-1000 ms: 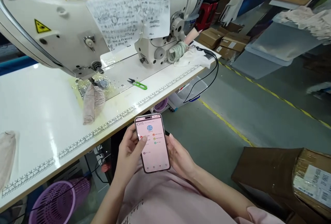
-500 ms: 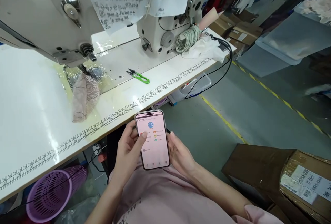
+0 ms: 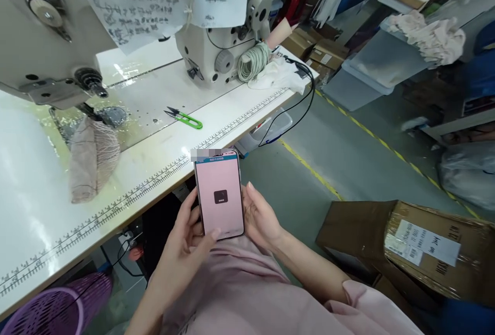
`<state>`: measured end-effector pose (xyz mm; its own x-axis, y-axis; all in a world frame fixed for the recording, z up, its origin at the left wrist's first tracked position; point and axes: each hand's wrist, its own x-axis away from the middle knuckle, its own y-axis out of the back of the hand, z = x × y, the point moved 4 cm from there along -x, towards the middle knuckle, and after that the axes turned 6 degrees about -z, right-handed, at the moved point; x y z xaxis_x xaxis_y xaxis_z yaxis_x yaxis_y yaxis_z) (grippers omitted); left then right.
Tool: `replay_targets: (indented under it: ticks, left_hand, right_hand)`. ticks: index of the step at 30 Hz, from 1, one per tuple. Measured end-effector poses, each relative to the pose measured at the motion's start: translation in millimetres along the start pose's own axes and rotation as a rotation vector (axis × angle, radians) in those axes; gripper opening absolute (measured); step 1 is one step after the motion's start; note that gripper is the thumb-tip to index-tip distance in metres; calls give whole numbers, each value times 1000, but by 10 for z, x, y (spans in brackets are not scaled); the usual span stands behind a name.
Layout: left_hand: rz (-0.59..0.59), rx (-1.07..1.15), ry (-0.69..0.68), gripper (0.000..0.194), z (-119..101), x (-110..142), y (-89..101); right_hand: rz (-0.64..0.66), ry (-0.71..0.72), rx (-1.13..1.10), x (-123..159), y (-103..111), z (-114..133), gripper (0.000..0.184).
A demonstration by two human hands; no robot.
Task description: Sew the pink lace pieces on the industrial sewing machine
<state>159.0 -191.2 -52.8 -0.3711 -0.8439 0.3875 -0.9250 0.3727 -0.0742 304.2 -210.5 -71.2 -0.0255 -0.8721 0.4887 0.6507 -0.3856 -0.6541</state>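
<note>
Apparently for reading, the left hand (image 3: 182, 251) grips a phone (image 3: 221, 216) face-up — right hand (image 3: 263, 220), unclenched, cupped at its edge.

The white table (image 3: 27, 170) bears a sewing machine (image 3: 58, 62), green-handled snips (image 3: 179, 115) and white cloth (image 3: 273, 76).
</note>
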Motion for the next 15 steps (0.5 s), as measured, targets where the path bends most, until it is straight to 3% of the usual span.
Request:
replay_targets:
  ticks: [5, 15]
  left_hand:
    - [58, -15, 28, 91, 55, 28, -68]
    - [36, 39, 95, 97, -8, 67, -80]
  right_hand:
    - [-7, 64, 17, -22, -11, 65, 55]
    - [-13, 67, 26, -43, -43, 67, 53]
